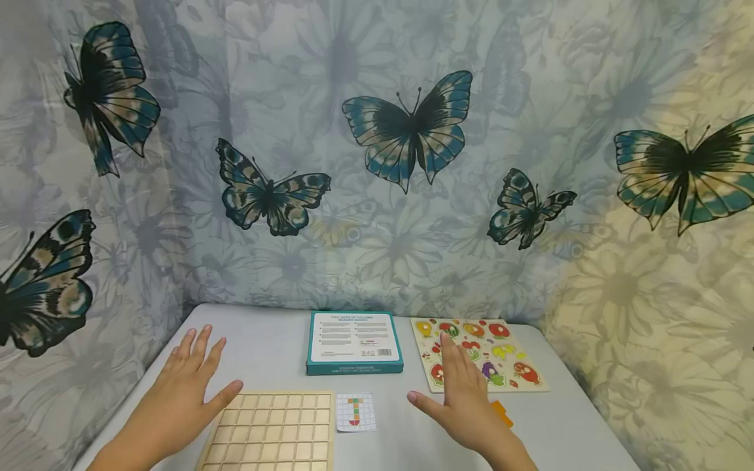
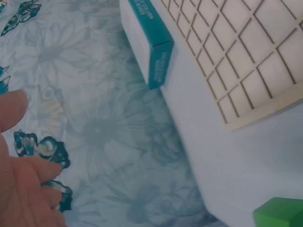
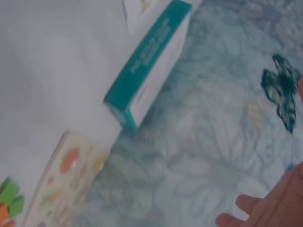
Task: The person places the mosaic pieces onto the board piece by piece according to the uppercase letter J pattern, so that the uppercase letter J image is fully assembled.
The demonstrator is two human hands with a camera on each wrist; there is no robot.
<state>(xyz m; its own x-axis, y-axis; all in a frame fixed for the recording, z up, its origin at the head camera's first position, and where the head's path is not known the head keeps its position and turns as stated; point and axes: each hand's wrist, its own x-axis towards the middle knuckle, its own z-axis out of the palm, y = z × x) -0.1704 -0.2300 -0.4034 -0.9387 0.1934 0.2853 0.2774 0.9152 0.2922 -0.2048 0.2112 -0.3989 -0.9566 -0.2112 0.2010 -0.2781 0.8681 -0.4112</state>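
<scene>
My left hand (image 1: pixel 177 399) is raised, fingers spread and holding nothing, over the left side of the table. It is nearest to a wooden grid board (image 1: pixel 288 434), and its thumb overlaps the board's upper left corner in the head view. Fingers outstretched, my right hand (image 1: pixel 465 399) hovers over the right side, also holding nothing. Between the hands lies a small white card (image 1: pixel 356 412) printed with a hook-shaped figure in coloured squares. Partly hidden behind the right hand are an orange piece (image 1: pixel 502 413) and a board with fruit and vegetable pictures (image 1: pixel 518 350).
A teal and white box (image 1: pixel 355 340) lies at the back of the table (image 1: pixel 253 347). In the left wrist view a green block (image 2: pixel 279 213) shows near the table edge. The right wrist view has green pieces (image 3: pixel 9 193) beside orange ones. Butterfly-patterned cloth (image 1: pixel 377 248) hangs behind.
</scene>
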